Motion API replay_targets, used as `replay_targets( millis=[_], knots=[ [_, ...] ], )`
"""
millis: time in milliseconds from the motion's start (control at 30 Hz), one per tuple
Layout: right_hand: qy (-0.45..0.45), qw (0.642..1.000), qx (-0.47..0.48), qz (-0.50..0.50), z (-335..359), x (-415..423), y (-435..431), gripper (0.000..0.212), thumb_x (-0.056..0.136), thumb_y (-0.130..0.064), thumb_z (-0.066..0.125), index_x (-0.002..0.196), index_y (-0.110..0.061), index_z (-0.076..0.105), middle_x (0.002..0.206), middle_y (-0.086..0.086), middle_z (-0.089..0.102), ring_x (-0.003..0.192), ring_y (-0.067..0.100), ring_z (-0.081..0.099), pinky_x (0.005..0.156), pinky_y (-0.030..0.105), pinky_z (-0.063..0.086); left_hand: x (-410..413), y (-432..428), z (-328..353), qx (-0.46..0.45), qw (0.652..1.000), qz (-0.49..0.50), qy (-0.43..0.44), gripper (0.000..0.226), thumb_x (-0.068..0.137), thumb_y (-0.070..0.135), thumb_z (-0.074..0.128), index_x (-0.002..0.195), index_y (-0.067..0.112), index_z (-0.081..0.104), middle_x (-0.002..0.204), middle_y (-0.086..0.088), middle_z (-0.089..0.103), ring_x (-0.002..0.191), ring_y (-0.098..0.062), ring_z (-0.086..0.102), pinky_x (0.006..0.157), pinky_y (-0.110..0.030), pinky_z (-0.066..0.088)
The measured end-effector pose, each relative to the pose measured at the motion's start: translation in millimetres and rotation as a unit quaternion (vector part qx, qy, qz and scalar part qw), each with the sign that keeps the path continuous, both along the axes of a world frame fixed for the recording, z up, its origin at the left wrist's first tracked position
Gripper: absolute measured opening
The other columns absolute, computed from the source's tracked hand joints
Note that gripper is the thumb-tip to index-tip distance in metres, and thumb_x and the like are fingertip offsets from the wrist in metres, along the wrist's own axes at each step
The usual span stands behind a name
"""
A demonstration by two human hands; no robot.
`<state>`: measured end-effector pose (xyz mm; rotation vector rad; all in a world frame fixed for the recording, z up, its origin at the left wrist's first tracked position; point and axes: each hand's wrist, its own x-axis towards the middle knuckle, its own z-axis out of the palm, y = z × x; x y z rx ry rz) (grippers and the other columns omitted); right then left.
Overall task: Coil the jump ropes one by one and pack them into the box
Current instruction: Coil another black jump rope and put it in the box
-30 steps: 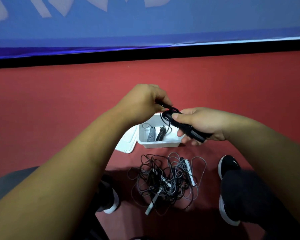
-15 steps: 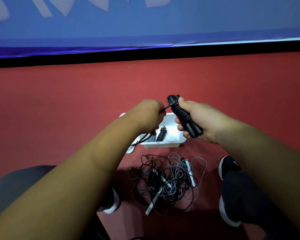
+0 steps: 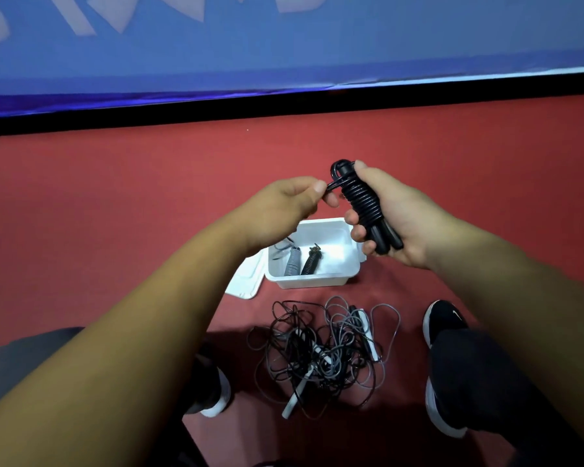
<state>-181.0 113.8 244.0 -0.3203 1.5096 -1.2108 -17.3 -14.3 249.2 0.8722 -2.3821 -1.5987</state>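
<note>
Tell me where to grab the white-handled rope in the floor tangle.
Take the white handle poking out of the near edge of the tangle, coming from above on the person's side. It is a straight, rigid stick whose near end lies clear of the loops, whereas the cords cross one another, so it is probably the cleanest hold.

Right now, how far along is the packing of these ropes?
Done: a grey coiled rope and a dark coiled rope lie in the white box. In hand: the right hand grips a black rope wound round its handles; the left hand pinches its loose end. Left: the tangled pile, not yet coiled.
</note>
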Motion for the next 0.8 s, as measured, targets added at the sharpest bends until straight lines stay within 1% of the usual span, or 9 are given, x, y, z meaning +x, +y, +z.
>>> replay_targets(
  millis=[133,200,267,333,433,533,600,667,800],
  knots=[
    [0.023,0.999,-0.013,0.043,5.7,2.4,4.3,0.064,0.087,-0.08,0.064,0.108,-0.02,0.075,0.079,0.005,0.064,0.058,0.022,0.058,0.052,0.028,0.044,5.3,-4.4,2.8,-0.032,0.998,-0.034,-0.038,0.031,0.11,0.04,0.05,0.101,0.025,0.075,0.08,0.002,0.047,0.075,-0.011,0.043,0.073,-0.033,0.036],
    [0.056,0.996,-0.003,0.066,7.5,4.5,7.4,0.063,0.088,-0.078,0.064,0.108,-0.02,0.078,0.082,0.007,0.066,0.062,0.026,0.066,0.054,0.03,0.051,8.0,-6.6,2.6,-0.047,0.996,-0.047,-0.068,0.029,0.109,0.04,0.053,0.1,0.025,0.076,0.08,0.005,0.055,0.073,-0.007,0.048,0.073,-0.031,0.041],
    [0.095,0.991,0.007,0.095,8.6,6.1,10.1,0.06,0.09,-0.075,0.064,0.11,-0.02,0.078,0.086,0.01,0.069,0.067,0.032,0.073,0.057,0.035,0.057,10.4,-11.1,0.6,-0.048,0.992,-0.054,-0.103,0.023,0.106,0.04,0.059,0.103,0.024,0.075,0.09,0.005,0.068,0.079,-0.003,0.06,0.081,-0.032,0.051],
    [0.111,0.988,0.011,0.109,9.4,8.0,12.1,0.057,0.092,-0.072,0.064,0.113,-0.02,0.076,0.084,0.012,0.069,0.069,0.035,0.075,0.06,0.04,0.062,11.2,-16.6,-0.9,0.008,0.996,-0.044,-0.078,0.017,0.102,0.028,0.067,0.115,0.019,0.072,0.103,0.002,0.075,0.093,-0.007,0.067,0.097,-0.035,0.054],
    [0.122,0.984,0.015,0.125,8.2,12.8,13.2,0.052,0.095,-0.067,0.064,0.115,-0.02,0.073,0.083,0.016,0.069,0.071,0.039,0.076,0.066,0.047,0.065,10.1,-20.9,6.5,0.116,0.993,0.005,0.007,0.028,0.102,0.011,0.064,0.129,0.014,0.067,0.117,-0.005,0.076,0.102,-0.012,0.07,0.101,-0.034,0.052],
    [0.117,0.984,0.005,0.134,6.5,18.8,11.9,0.051,0.098,-0.066,0.062,0.116,-0.019,0.071,0.082,0.017,0.068,0.073,0.042,0.077,0.07,0.054,0.066,10.2,-14.5,13.2,0.095,0.995,-0.023,0.024,0.029,0.106,0.02,0.06,0.134,0.016,0.067,0.126,-0.011,0.074,0.11,-0.019,0.069,0.108,-0.038,0.052],
    [0.095,0.986,-0.003,0.137,7.3,21.9,10.6,0.056,0.099,-0.066,0.059,0.117,-0.013,0.069,0.08,0.018,0.068,0.075,0.044,0.076,0.069,0.054,0.066,10.8,-10.2,15.0,0.078,0.996,-0.034,0.031,0.028,0.107,0.016,0.057,0.133,0.014,0.068,0.125,-0.017,0.073,0.108,-0.021,0.069,0.108,-0.04,0.053],
    [0.071,0.987,-0.004,0.147,7.6,23.8,10.2,0.064,0.1,-0.067,0.054,0.117,-0.007,0.067,0.078,0.02,0.069,0.075,0.044,0.076,0.062,0.048,0.065,10.1,-8.2,17.1,0.062,0.997,-0.035,0.038,0.026,0.107,0.009,0.055,0.128,0.012,0.071,0.121,-0.02,0.073,0.103,-0.02,0.068,0.105,-0.039,0.053],
    [0.055,0.985,-0.007,0.162,3.6,23.4,10.7,0.07,0.103,-0.068,0.047,0.12,-0.002,0.065,0.081,0.022,0.072,0.073,0.039,0.076,0.052,0.035,0.059,7.1,-1.5,18.8,0.027,0.999,-0.017,0.042,0.026,0.106,0.002,0.054,0.116,0.014,0.075,0.096,-0.009,0.074,0.083,-0.009,0.064,0.088,-0.025,0.056]
  ],
)
